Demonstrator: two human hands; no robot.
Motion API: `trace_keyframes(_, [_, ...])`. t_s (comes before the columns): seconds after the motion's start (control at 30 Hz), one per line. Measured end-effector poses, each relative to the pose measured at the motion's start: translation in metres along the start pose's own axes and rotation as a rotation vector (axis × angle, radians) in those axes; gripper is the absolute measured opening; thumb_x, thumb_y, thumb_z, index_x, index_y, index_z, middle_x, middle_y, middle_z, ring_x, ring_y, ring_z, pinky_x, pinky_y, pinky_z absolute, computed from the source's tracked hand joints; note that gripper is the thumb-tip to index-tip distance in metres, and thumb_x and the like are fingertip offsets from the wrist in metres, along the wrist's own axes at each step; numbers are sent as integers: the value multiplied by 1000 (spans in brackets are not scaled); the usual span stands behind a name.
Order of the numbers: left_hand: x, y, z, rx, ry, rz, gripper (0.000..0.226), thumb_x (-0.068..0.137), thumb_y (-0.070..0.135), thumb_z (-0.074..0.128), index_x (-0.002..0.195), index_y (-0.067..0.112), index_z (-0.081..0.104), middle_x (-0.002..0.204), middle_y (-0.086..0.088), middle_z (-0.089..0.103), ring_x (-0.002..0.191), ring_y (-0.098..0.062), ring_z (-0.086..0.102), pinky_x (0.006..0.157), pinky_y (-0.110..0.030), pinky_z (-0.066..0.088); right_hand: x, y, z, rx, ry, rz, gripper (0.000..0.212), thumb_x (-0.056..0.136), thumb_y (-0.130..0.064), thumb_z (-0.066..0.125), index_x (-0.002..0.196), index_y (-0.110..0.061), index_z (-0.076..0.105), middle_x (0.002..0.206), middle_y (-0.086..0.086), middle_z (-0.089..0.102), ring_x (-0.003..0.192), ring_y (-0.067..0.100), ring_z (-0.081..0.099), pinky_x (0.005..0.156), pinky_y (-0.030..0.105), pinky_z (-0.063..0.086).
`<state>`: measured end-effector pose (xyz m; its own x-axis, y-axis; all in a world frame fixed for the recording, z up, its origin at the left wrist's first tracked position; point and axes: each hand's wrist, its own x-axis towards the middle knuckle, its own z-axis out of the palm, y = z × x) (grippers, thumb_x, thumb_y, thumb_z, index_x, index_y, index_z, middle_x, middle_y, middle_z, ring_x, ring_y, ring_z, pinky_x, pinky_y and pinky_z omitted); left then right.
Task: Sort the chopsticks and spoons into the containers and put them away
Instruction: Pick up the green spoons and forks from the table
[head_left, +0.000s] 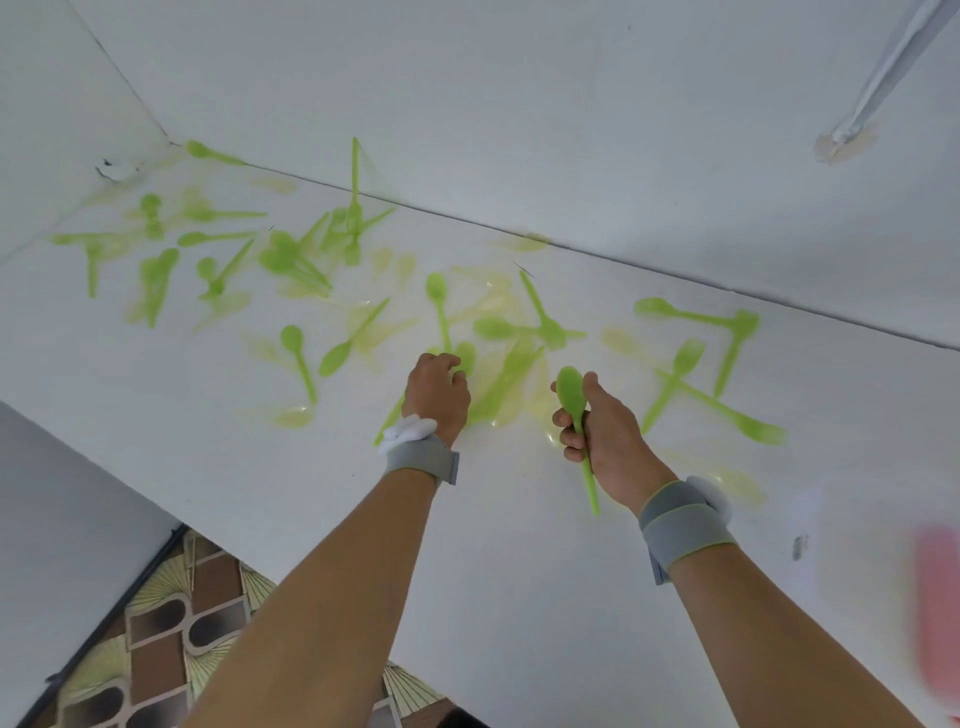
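Note:
Several green plastic spoons and forks lie scattered over a white table (519, 545), mixed with pale yellow see-through ones. My right hand (602, 431) grips one green spoon (571, 391) by its handle, bowl up, just above the table. My left hand (436, 392) reaches down with curled fingers onto a green spoon (466, 357) in the middle pile; a green handle pokes out under its wrist. Whether it holds that piece I cannot tell. A green fork (675, 379) lies to the right. No chopsticks show.
White walls meet the table's far edge and the left corner. A blurred pink object (940, 597) sits at the table's right edge. Patterned floor (171, 639) shows below the near left edge. A grey-white pole (883, 73) leans at the upper right.

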<state>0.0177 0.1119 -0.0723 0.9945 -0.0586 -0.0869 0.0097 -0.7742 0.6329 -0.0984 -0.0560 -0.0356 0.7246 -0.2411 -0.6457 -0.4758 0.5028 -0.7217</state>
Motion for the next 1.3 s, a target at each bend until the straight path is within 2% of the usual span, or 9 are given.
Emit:
trace_keyframes(0.3, [10,5,9,-33,63,-114,19,91,19,69,109,15,72,116,-6,64,101,-27,62,73,-28,39,14,13,15,-35,-17,48,51,108,-48,32,127,-12,62,66,-1,48,51,14,30,48,26,25])
trace_keyframes(0.47, [13,4,-4,-223,158,-86,9,88,15,70,95,13,75,97,-3,73,89,-28,67,81,-37,52,15,8,25,-17,33,-20,49,107,-43,33,130,-9,60,66,-1,49,51,14,30,48,26,26])
trace_keyframes(0.57, [8,11,-18,-342,179,-65,11,85,10,70,96,11,72,84,3,71,69,-16,64,71,-27,51,14,5,38,18,61,-31,50,107,-44,35,132,-8,58,66,0,49,50,15,31,46,26,26])
trace_keyframes(0.63, [-1,19,-22,-451,151,-84,15,85,10,70,99,12,71,77,6,69,61,-9,61,63,-20,48,16,4,44,34,60,-29,50,106,-45,37,134,-8,57,67,1,50,49,15,32,46,26,28])
trace_keyframes(0.77, [-19,26,-32,-613,21,-124,14,81,16,73,94,16,79,73,6,73,65,-12,66,73,-28,57,12,4,64,62,106,-63,49,107,-43,37,133,-8,58,69,2,52,48,15,36,47,27,30])
trace_keyframes(0.87, [-30,34,-34,-590,-25,-126,9,81,18,72,76,18,79,66,12,72,57,6,59,61,-12,49,8,2,72,62,128,-87,44,108,-42,36,126,-10,61,73,3,54,49,15,37,50,28,32])
trace_keyframes(1.03, [-39,43,-31,-572,-145,-149,15,79,25,72,69,17,78,65,4,73,60,-9,61,62,-26,53,2,2,80,87,139,-138,39,109,-39,37,101,-10,62,71,3,57,53,16,42,52,30,35])
trace_keyframes(1.13, [-39,44,-30,-549,-158,-166,13,76,29,72,70,20,80,64,5,72,68,-18,69,65,-29,56,5,5,81,42,141,-157,41,110,-38,34,113,-9,63,77,3,58,58,17,44,53,29,36])
trace_keyframes(1.3, [-34,46,-29,-539,-174,-152,20,77,28,73,60,19,74,56,5,67,56,-13,58,56,-22,47,10,6,80,-58,139,-208,47,110,-40,29,125,-11,63,92,7,61,64,17,48,62,31,41])
